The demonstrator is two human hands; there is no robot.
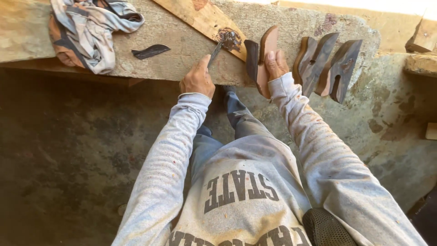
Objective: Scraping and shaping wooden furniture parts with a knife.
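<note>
At worktop (182, 50) edge, a thin dark blade tool (215, 51) is gripped in the closed left hand (197, 81), tip at a dark glue patch on a plank (207, 18). Right hand (274, 65) is clamped on a brown sole piece (264, 50). Similar pieces (325, 64) are leaned just beside; crumpled cloth (88, 29) far left.

I sit facing a rough concrete ledge (173, 50), stained and worn, running across the top. Below it, a dark concrete wall (68, 150) drops in shadow. A striped cloth (86, 32) lies at the ledge's left end. Strong daylight strikes the ledge's far edge; timber blocks (423, 50) sit at right.
</note>
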